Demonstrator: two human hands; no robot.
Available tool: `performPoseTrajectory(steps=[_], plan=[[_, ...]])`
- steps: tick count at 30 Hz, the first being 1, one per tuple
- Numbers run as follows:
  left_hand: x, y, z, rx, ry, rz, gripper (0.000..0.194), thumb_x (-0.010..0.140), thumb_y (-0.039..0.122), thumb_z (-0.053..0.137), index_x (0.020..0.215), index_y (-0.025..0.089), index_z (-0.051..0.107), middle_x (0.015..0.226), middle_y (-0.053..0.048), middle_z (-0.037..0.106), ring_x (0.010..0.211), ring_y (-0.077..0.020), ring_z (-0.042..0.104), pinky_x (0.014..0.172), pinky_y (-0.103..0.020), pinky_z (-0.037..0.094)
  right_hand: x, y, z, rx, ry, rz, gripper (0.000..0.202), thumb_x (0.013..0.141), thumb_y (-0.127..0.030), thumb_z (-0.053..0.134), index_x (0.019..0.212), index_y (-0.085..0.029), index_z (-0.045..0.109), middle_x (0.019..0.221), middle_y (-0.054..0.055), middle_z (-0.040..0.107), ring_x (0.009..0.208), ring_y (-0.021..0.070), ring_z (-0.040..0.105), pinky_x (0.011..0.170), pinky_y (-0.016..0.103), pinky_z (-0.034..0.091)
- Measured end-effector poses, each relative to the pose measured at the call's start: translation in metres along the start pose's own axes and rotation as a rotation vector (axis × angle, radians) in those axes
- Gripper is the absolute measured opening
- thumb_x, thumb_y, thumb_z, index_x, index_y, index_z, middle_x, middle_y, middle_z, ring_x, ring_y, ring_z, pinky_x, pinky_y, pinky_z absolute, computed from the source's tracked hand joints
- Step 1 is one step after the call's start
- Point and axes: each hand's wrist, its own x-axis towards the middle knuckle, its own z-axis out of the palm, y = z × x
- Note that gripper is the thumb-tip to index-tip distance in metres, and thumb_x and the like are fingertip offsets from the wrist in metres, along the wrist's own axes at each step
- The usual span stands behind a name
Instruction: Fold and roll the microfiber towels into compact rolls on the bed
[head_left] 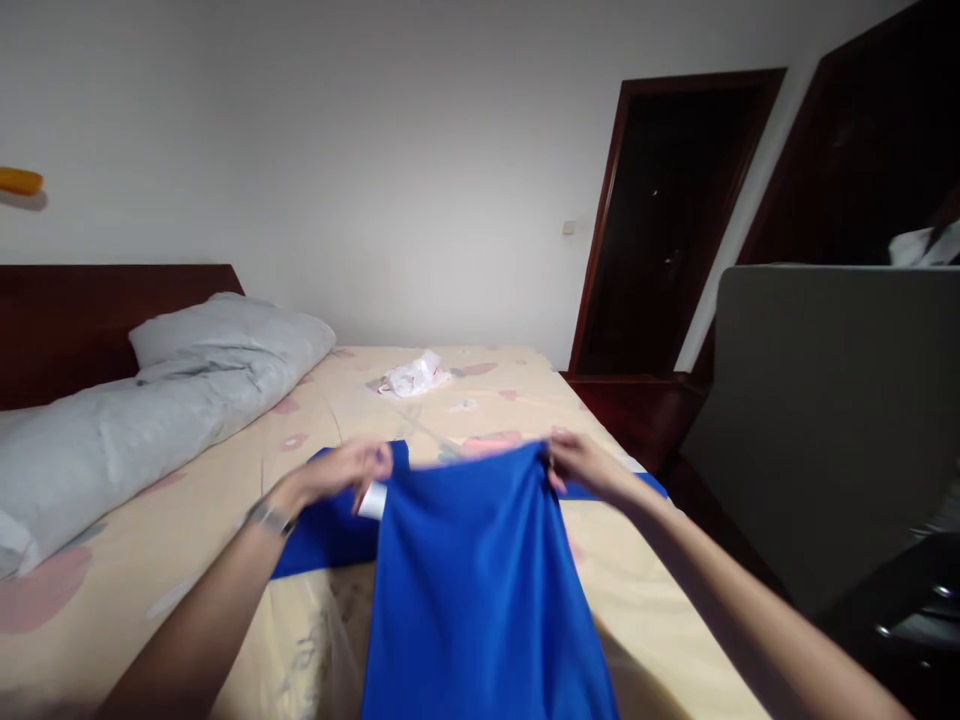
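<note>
A length of smooth blue cloth (472, 590) hangs spread between my hands, its lower end running out of the bottom of the picture. My right hand (574, 460) pinches its upper right corner. At the upper left corner my left hand (360, 468) is closed on the edge, a little smeared by motion. A white label (373, 500) shows just under the left fingers. Behind the held cloth, more blue fabric (330, 530) lies flat on the bed at left, and a blue strip (622, 486) shows at right. Whether these pieces join is hidden.
The bed (517, 400) has a cream patterned sheet. A grey quilt (172, 400) is bunched along its left side by the dark headboard (112, 310). A crumpled white plastic bag (415, 374) lies toward the far edge. A grey panel (832, 400) stands at right.
</note>
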Motion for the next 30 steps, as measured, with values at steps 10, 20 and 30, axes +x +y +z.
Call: performPoseTrajectory(steps=[10, 20, 30], plan=[[0.201, 0.075, -0.055, -0.452, 0.448, 0.362, 0.023, 0.100, 0.030, 0.040, 0.103, 0.009, 0.047, 0.089, -0.001, 0.066, 0.086, -0.0141, 0.072, 0.087, -0.038, 0.052, 0.142, -0.123, -0.076, 0.186, 0.569, -0.552, 0.024, 0.092, -0.017, 0.040, 0.099, -0.004, 0.058, 0.085, 0.000, 0.067, 0.085, 0.0067, 0.067, 0.088, 0.026, 0.046], [0.002, 0.021, 0.031, -0.288, 0.393, 0.138, 0.026, 0.092, 0.041, 0.055, 0.104, 0.021, 0.064, 0.107, -0.009, 0.070, 0.105, -0.0219, 0.066, 0.095, -0.037, 0.051, -0.008, 0.029, -0.021, 0.062, 0.436, -0.299, 0.016, 0.080, -0.042, 0.069, 0.083, -0.027, 0.073, 0.100, 0.004, 0.074, 0.108, 0.0287, 0.065, 0.105, 0.046, 0.046], [-0.251, -0.063, 0.159, -0.196, 0.057, -0.295, 0.038, 0.085, 0.058, 0.055, 0.085, 0.023, 0.070, 0.080, -0.004, 0.075, 0.077, -0.0203, 0.071, 0.071, -0.024, 0.057, -0.163, 0.197, 0.065, -0.130, 0.193, 0.052, 0.031, 0.081, -0.042, 0.057, 0.082, -0.019, 0.076, 0.094, 0.012, 0.075, 0.092, 0.0304, 0.069, 0.087, 0.043, 0.053]])
